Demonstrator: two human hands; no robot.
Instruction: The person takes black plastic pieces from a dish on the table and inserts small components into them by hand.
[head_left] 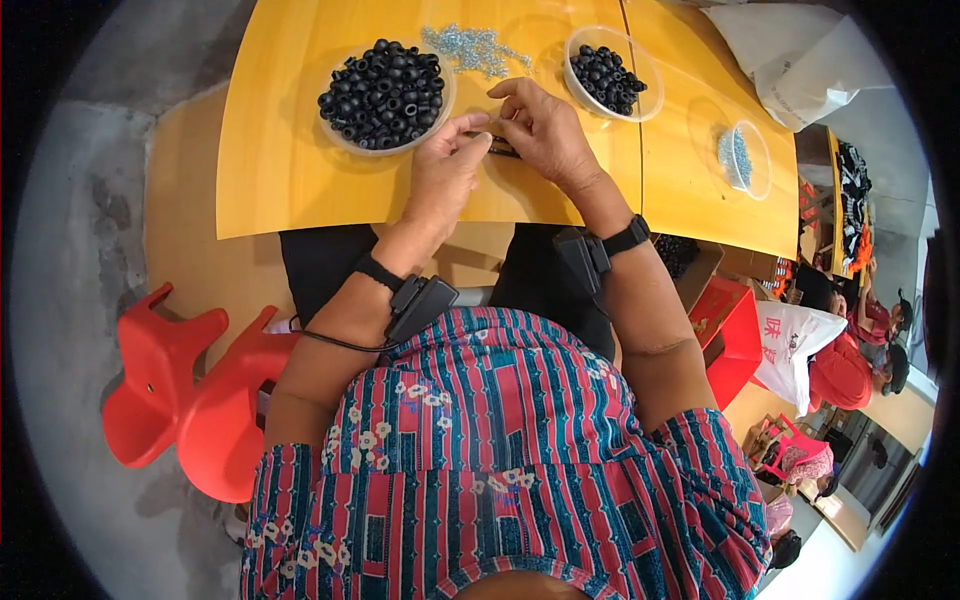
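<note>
Yellow wood-look desk (280, 150) fills the top of my view, and two bare hands work above it near its close edge. The left hand (447, 165) reaches in with thumb and forefinger narrowly apart. The right hand (540, 130) curls opposite it, fingers bent inward, its palm turned away from me. The fingertips of both meet so closely that I cannot tell whether a small piece is pinched there. Just beneath them lie some slim dark pieces (503, 148), partly covered by the fingers; they may be short rods, but from up here I can't be certain.

Beside the left hand stands a wide clear tub (450, 100) heaped with black beads (385, 95), so full that the lower layers are hidden from me. Beyond the fingers, tiny pale-blue pieces (468, 47) lie loose in a spread too fine for me to separate. Past the right hand, a smaller clear bowl (642, 55) holds more black pieces (605, 82), and farther right a little clear cup (761, 165) contains blue bits (738, 158).

Black strapped devices cover part of each wrist. The desk edge hides most of the dark-trousered legs. At lower left I see red chairs (150, 390), one overlapping the other; at far right, seated people are bent and squeezed by the lens rim.
</note>
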